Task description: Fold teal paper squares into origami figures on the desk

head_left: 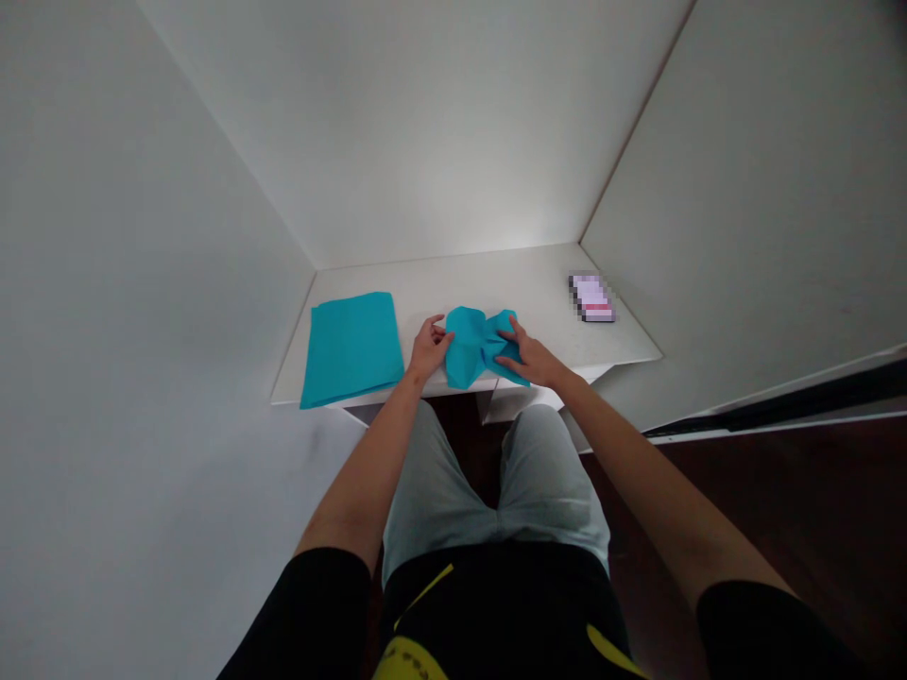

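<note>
A turquoise sheet of paper (464, 349), folded and creased into a bow-like shape with a pinched middle, lies at the front edge of the white desk. My left hand (430, 348) holds its left edge between thumb and fingers. On the right half, my right hand (528, 357) grips the creased paper, its thumb and fingers some way apart across the folds. The undersides of the fingers are hidden. Left of my left hand rests a stack of flat turquoise paper sheets (352, 345), slightly askew.
A phone (593, 298), its screen blurred out, lies at the right end of the white desk (482, 274). Walls close the desk in at the back and both sides. Below the front edge, a white drawer or panel (521, 401) shows near my knees.
</note>
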The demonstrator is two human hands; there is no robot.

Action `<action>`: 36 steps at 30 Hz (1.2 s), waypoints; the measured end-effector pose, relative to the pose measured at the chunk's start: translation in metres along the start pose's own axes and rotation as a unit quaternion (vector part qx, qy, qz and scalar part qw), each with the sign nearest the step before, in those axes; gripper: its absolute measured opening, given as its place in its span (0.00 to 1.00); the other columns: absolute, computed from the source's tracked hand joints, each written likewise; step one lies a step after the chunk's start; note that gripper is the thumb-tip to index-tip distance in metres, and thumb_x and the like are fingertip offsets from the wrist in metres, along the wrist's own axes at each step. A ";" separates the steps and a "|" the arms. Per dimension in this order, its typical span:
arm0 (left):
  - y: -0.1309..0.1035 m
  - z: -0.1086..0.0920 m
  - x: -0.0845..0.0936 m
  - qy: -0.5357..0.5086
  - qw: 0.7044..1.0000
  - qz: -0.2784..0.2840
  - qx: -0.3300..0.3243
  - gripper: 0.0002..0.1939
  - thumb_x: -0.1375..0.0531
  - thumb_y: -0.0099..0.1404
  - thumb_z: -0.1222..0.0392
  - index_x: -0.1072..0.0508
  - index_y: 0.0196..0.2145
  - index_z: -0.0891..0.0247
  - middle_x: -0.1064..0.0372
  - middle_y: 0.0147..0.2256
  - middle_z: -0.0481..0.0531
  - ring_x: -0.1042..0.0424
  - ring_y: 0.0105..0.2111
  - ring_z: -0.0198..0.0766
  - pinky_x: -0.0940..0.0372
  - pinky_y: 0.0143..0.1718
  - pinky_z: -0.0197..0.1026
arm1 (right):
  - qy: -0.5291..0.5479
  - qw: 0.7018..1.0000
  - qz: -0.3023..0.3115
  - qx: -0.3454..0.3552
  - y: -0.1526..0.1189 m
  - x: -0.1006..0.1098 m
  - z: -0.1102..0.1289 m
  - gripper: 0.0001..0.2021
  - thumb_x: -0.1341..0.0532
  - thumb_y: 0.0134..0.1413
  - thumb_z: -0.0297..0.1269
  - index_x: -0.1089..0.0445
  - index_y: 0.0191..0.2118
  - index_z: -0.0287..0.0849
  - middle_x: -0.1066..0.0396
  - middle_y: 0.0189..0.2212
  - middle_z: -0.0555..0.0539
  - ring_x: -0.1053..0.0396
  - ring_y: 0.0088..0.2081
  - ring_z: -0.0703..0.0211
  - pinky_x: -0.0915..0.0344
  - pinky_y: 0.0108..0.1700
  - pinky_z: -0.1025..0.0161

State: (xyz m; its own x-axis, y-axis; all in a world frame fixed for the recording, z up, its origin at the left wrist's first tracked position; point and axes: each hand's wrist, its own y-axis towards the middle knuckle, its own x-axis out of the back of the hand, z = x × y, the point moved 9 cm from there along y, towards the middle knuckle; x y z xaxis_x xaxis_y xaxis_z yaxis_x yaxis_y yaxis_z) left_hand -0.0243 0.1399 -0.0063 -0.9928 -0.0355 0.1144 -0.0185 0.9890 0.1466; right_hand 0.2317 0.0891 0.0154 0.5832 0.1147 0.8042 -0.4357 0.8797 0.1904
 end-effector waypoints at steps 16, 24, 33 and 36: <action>0.002 -0.002 0.010 0.066 0.996 -0.048 0.033 0.14 0.34 0.69 0.59 0.23 0.52 0.62 0.25 0.42 0.53 0.27 0.34 0.37 0.30 0.37 0.39 | -0.126 0.992 0.021 -0.019 -0.019 0.018 -0.026 0.47 0.46 0.71 0.64 0.57 0.81 0.38 0.41 0.76 0.33 0.36 0.72 0.31 0.41 0.73 0.34; 0.002 -0.026 0.029 0.207 0.973 -0.090 0.039 0.13 0.38 0.71 0.65 0.22 0.52 0.63 0.24 0.48 0.60 0.23 0.44 0.46 0.28 0.53 0.51 | -0.132 0.990 0.044 -0.035 -0.030 0.032 -0.054 0.43 0.46 0.71 0.62 0.52 0.80 0.40 0.44 0.77 0.35 0.40 0.74 0.35 0.49 0.77 0.33; -0.041 -0.073 -0.118 0.366 0.898 0.141 -0.198 0.26 0.45 0.76 0.63 0.31 0.69 0.65 0.38 0.72 0.65 0.45 0.76 0.58 0.52 0.77 0.62 | -0.109 0.994 0.017 -0.017 0.011 0.008 -0.015 0.34 0.52 0.76 0.48 0.43 0.77 0.35 0.43 0.77 0.35 0.45 0.77 0.40 0.48 0.79 0.40; -0.044 -0.046 -0.140 0.416 0.881 0.173 -0.143 0.34 0.45 0.74 0.63 0.39 0.75 0.68 0.44 0.76 0.67 0.51 0.78 0.57 0.56 0.78 0.63 | -0.063 0.998 0.006 -0.031 0.024 -0.015 0.003 0.35 0.57 0.78 0.53 0.45 0.79 0.39 0.43 0.77 0.39 0.46 0.78 0.44 0.48 0.79 0.42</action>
State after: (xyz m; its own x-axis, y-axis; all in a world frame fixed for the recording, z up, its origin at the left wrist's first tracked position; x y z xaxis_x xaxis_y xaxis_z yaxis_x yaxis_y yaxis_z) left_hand 0.1211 0.0949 0.0160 -0.5013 0.0500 0.8638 0.4162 0.8892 0.1900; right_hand 0.2102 0.1075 0.0093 0.4854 0.0707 0.8714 -0.3977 0.9055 0.1481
